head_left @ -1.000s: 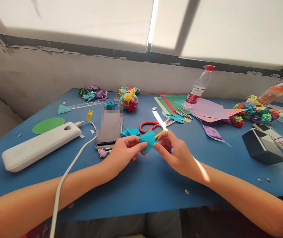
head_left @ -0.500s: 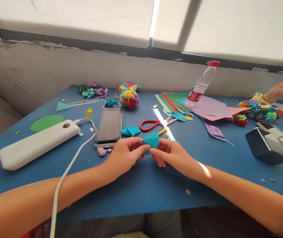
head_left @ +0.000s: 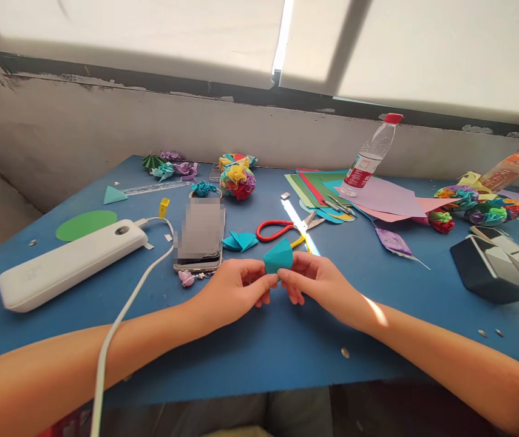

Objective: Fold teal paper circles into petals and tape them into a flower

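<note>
Now left hand (head_left: 234,291), right hand (head_left: 325,282), fingers (head_left: 261,288) pinching the folded turquoise paper wedge (head_left: 278,257): likely light, crease-prone, best held low.

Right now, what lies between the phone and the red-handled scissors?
The head view shows folded teal paper between the phone and the scissors.

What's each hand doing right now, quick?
Left hand: closed, pinching the folded blue paper between thumb and fingers.
Right hand: closed, pinching the same paper from its other side.
</note>
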Available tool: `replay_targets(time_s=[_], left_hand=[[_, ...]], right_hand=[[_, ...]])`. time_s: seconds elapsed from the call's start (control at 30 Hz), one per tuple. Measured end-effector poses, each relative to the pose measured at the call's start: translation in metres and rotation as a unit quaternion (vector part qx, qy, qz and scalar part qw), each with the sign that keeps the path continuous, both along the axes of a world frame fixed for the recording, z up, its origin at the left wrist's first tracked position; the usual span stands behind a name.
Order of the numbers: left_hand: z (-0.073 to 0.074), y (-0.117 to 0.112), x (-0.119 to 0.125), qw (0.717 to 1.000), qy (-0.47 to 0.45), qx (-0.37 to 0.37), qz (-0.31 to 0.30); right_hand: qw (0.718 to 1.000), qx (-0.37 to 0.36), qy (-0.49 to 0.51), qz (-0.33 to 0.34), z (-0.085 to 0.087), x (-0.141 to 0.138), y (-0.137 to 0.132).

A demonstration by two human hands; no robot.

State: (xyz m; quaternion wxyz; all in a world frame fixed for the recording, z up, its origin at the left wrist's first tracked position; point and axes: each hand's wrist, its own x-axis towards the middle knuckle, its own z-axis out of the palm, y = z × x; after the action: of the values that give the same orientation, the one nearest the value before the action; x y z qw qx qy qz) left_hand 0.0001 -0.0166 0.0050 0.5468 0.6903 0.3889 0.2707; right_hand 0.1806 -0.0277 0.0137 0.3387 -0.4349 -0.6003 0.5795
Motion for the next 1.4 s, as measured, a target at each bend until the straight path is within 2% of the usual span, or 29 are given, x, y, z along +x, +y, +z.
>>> replay_targets(time_s=[0.37, 0.67, 0.87, 1.03, 1.2, 1.4], left_hand=[[-0.001, 0.003, -0.002, 0.999, 0.019, 0.008, -0.034], [0.002, 0.002, -0.001, 0.999, 0.002, -0.035, -0.038], [-0.002, 0.005, -0.001, 0.995, -0.028, -0.078, -0.049], [0.0, 0.005, -0.002, 0.99, -0.033, -0.114, -0.073], [0.0, 0.004, -0.003, 0.997, -0.034, -0.057, -0.047], [-0.001, 0.003, -0.002, 0.997, -0.029, -0.05, -0.06]], right_hand=[[1.0, 0.005, 0.004, 0.005, -0.002, 0.002, 0.002], [1.0, -0.002, -0.007, 0.007, 0.001, 0.002, 0.001], [0.994, -0.002, -0.041, 0.104, -0.007, 0.007, 0.007], [0.99, 0.016, -0.016, 0.138, -0.01, 0.011, 0.007], [0.984, -0.008, 0.008, 0.18, -0.008, 0.012, 0.009], [0.989, 0.007, 0.029, 0.143, -0.014, 0.012, 0.011]])
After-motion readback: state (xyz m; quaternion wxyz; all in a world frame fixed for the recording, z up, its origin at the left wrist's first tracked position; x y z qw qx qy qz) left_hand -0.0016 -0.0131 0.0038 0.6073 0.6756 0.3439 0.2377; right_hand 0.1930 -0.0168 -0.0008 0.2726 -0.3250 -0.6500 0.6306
